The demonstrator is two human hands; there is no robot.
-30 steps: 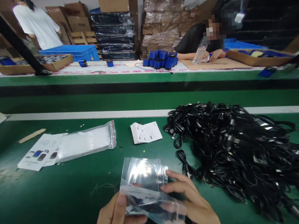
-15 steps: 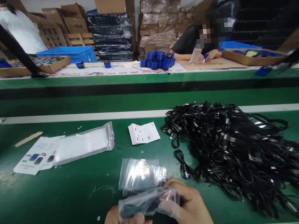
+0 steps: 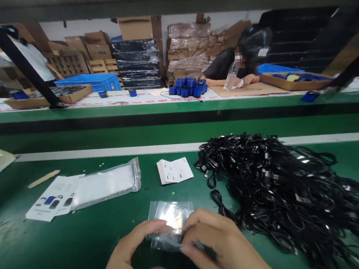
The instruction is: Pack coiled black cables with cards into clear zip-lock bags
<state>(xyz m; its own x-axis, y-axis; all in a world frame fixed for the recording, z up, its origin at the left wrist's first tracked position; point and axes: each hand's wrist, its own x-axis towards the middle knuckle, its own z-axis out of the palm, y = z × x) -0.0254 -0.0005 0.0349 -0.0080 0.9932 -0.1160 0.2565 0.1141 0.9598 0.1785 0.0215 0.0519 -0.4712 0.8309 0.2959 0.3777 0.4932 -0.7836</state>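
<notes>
My right hand (image 3: 218,242) pinches a small clear plastic bag (image 3: 172,237) between thumb and fingers, low in the middle of the view. Dark contents, which look like a black cable, are mostly hidden behind the fingers. On the bag's other side, my left hand (image 3: 124,256) has its thumb and index finger wide apart, the index fingertip at the bag's edge. Just beyond the hands lie several flat clear bags (image 3: 173,212), partly covered by them. A large heap of black USB cables (image 3: 275,184) spreads out to the right, with one coiled cable (image 3: 220,202) at its near left edge.
A folded white leaflet stack (image 3: 175,170) lies on the green table (image 3: 83,251). Farther left are a zip bag of white sheets (image 3: 107,185), printed cards (image 3: 48,200) and a wooden stick (image 3: 44,179). Across a raised ledge, a person (image 3: 223,65) sits near blue devices (image 3: 188,87).
My left hand has let go of the bag and spread its thumb and index finger. The bag has turned in my right hand and shows less. The camera view has tilted upward.
</notes>
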